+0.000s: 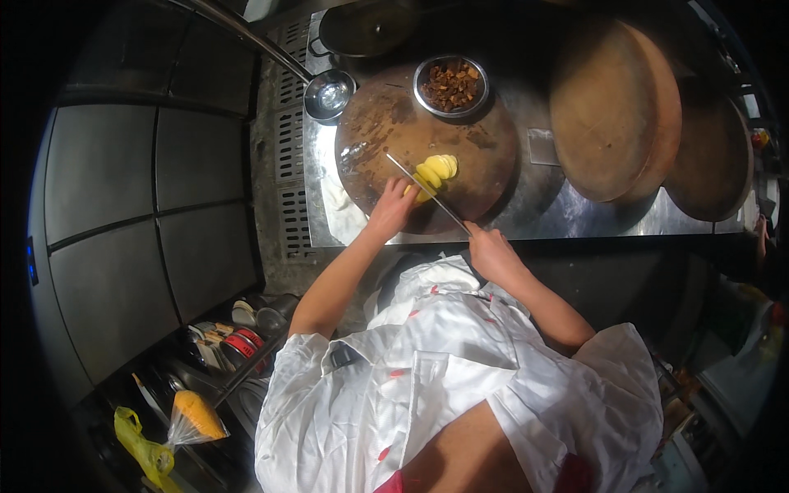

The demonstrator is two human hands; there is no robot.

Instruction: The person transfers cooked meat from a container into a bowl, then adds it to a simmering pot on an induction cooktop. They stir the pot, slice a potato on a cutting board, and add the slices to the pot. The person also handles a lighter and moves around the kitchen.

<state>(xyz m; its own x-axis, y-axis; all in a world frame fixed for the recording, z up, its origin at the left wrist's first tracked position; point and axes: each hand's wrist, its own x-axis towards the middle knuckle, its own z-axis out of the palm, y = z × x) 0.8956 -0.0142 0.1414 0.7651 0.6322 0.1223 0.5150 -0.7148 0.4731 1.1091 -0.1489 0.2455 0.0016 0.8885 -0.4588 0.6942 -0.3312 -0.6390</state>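
My right hand (pixel 493 249) grips the handle of a kitchen knife (pixel 425 190), whose blade is seen edge-on across a round wooden chopping block (pixel 382 132). On the near-left side of the blade, the fingertips of my left hand (pixel 394 206) press on a piece of peeled yellow vegetable (pixel 423 195), perhaps potato. Beyond the blade lie several overlapping yellow slices (pixel 437 167). At the block's far edge sits a steel bowl (pixel 483 101) of brown chopped pieces (pixel 450 85). My fingers partly hide the piece they touch.
A steel ladle (pixel 330 95) rests by the block's left edge, its long handle reaching up-left. A lidded pot (pixel 367 31) stands behind. A white cloth (pixel 339 206) lies at left. Right are a metal plate (pixel 543 146) and large round wooden boards (pixel 607 117) on the steel table (pixel 585 215).
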